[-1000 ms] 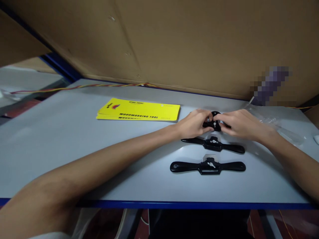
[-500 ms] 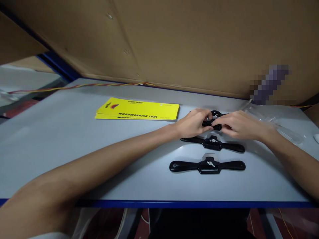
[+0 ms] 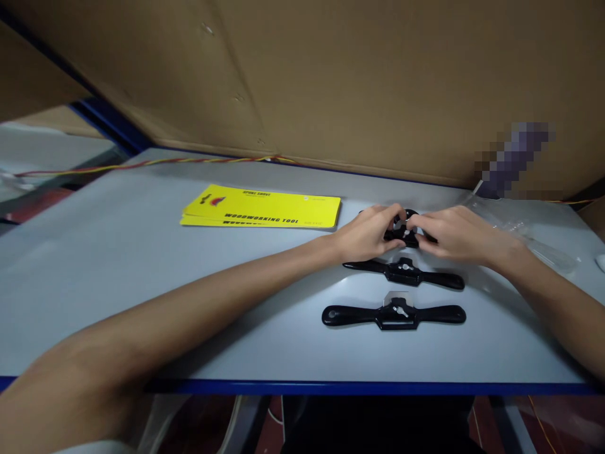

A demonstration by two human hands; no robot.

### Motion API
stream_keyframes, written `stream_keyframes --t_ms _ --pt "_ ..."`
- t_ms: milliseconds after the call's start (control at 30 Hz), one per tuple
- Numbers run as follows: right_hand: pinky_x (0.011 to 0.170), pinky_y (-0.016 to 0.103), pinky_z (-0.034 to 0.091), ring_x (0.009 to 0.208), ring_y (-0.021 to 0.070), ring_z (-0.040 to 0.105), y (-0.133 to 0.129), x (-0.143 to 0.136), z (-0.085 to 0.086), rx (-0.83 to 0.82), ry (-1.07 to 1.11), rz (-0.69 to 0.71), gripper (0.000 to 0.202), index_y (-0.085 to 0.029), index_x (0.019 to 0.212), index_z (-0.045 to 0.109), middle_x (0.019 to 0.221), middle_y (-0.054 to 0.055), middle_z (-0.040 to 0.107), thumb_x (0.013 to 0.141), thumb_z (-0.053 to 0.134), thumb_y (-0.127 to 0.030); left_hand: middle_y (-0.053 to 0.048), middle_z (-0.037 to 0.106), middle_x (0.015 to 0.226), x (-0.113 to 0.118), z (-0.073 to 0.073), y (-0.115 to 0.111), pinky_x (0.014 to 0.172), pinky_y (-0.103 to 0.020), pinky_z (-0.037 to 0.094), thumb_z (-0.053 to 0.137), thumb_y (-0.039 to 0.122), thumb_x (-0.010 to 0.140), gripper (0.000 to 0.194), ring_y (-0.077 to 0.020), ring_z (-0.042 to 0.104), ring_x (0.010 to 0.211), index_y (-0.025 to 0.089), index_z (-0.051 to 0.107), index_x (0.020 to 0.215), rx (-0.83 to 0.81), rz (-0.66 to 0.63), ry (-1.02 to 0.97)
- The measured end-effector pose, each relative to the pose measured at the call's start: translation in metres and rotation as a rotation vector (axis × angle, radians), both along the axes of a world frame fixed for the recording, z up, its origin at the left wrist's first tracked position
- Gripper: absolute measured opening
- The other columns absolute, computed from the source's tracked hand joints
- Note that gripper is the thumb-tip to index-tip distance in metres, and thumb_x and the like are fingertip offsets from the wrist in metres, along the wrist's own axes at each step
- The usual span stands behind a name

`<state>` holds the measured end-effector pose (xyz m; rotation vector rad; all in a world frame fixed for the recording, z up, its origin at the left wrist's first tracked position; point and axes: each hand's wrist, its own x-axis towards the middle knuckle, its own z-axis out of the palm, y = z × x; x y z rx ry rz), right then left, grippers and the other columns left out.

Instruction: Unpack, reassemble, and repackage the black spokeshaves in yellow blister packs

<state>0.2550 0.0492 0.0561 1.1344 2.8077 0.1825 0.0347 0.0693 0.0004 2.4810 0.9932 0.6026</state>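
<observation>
Both hands are at the farthest black spokeshave [image 3: 407, 240], whose handles are mostly hidden under them. My left hand [image 3: 368, 234] grips its left part, thumb along the near side and fingers curled over. My right hand [image 3: 456, 234] holds the right part, with the index finger reaching in to the middle of the tool. A second black spokeshave [image 3: 406, 272] lies just in front of my hands. Nearest me is another spokeshave [image 3: 397, 318], a bright blade [image 3: 399, 297] sticking out behind its middle.
Yellow printed cards [image 3: 265, 207] lie stacked left of my hands. Clear plastic packaging [image 3: 543, 249] is behind my right forearm. A twisted red-yellow wire [image 3: 189, 161] runs along the back edge, below a cardboard wall [image 3: 331, 82]. The grey table [image 3: 265, 340] has a blue front edge.
My right fingers have shifted slightly left and up over the middle of the farthest spokeshave. The left hand and the other two tools look unmoved.
</observation>
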Motion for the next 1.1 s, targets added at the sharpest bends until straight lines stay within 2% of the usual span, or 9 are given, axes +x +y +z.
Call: stream_keyframes --t_ms 100,300,467,567,633,700,900,967,1100 --pt "0.059 0.033 0.023 0.072 0.0206 0.063 -0.002 -0.005 -0.002 0.028 -0.037 -0.017 0.020 -0.017 0.105 0.067 0.095 0.010 0.077 0.101 0.051 -0.029 -0.008 0.068 0.098 0.000 0.000 0.000 0.084 -0.036 0.051 0.071 0.029 0.089 0.037 -0.0250 0.066 0.097 0.015 0.059 0.121 0.017 -0.008 0.007" --pt "0.059 0.033 0.024 0.078 0.0228 0.067 -0.010 -0.022 -0.015 0.055 -0.005 -0.143 0.033 -0.012 0.108 0.069 0.100 0.015 0.076 0.106 0.039 -0.026 -0.010 0.071 0.102 0.002 -0.001 0.001 0.086 -0.037 0.053 0.068 0.025 0.091 0.033 -0.0244 0.067 0.095 0.012 0.063 0.121 0.023 -0.028 0.022" --pt "0.060 0.031 0.029 0.062 0.0164 0.057 -0.012 -0.019 -0.005 -0.197 0.143 -0.233 0.035 -0.018 0.083 0.067 0.075 0.005 0.071 0.104 0.041 -0.029 -0.010 0.071 0.101 0.002 -0.002 0.000 0.085 -0.036 0.053 0.068 0.023 0.091 0.034 -0.0234 0.068 0.094 0.012 0.063 0.122 0.014 -0.034 0.005" --pt "0.057 0.031 0.025 0.056 0.0167 0.051 -0.008 -0.006 0.002 -0.127 0.136 -0.176 0.021 -0.019 0.105 0.066 0.067 0.000 0.066 0.099 0.051 -0.033 -0.008 0.071 0.098 0.002 -0.001 0.000 0.086 -0.037 0.053 0.069 0.026 0.090 0.034 -0.0236 0.068 0.093 0.013 0.063 0.121 0.010 -0.043 -0.004" --pt "0.057 0.031 0.025 0.057 0.0178 0.053 -0.004 0.000 0.003 -0.075 0.109 -0.103 0.026 -0.021 0.121 0.061 0.070 0.000 0.068 0.099 0.054 -0.033 -0.009 0.070 0.097 0.002 -0.001 0.000 0.085 -0.037 0.053 0.069 0.026 0.091 0.031 -0.0240 0.068 0.093 0.013 0.063 0.118 0.010 -0.045 -0.006" --pt "0.057 0.031 0.026 0.061 0.0187 0.058 -0.002 0.001 0.000 -0.063 0.069 -0.047 0.025 -0.022 0.123 0.061 0.078 0.002 0.072 0.100 0.055 -0.030 -0.009 0.070 0.097 0.002 -0.001 0.001 0.085 -0.037 0.053 0.068 0.025 0.090 0.028 -0.0242 0.068 0.093 0.014 0.064 0.115 0.010 -0.043 -0.008" --pt "0.060 0.033 0.026 0.076 0.0232 0.066 -0.008 -0.019 -0.016 0.038 -0.009 -0.128 0.031 -0.013 0.111 0.069 0.098 0.014 0.076 0.106 0.043 -0.029 -0.010 0.071 0.100 0.003 -0.001 0.001 0.086 -0.037 0.053 0.068 0.023 0.091 0.030 -0.0246 0.068 0.095 0.012 0.064 0.118 -0.002 -0.035 0.007" --pt "0.062 0.033 0.028 0.075 0.0228 0.066 -0.010 -0.025 -0.019 0.029 0.046 -0.202 0.036 -0.012 0.100 0.071 0.093 0.014 0.076 0.106 0.038 -0.026 -0.010 0.071 0.102 0.003 -0.001 0.001 0.085 -0.037 0.053 0.067 0.021 0.090 0.031 -0.0240 0.068 0.095 0.012 0.064 0.120 0.000 -0.029 0.010" --pt "0.061 0.030 0.032 0.063 0.0166 0.059 -0.009 -0.022 -0.014 -0.192 0.217 -0.288 0.041 -0.017 0.078 0.068 0.072 0.006 0.071 0.105 0.039 -0.027 -0.008 0.071 0.101 0.002 0.000 0.001 0.085 -0.036 0.053 0.068 0.024 0.090 0.034 -0.0231 0.068 0.095 0.014 0.063 0.122 -0.008 -0.030 -0.003"
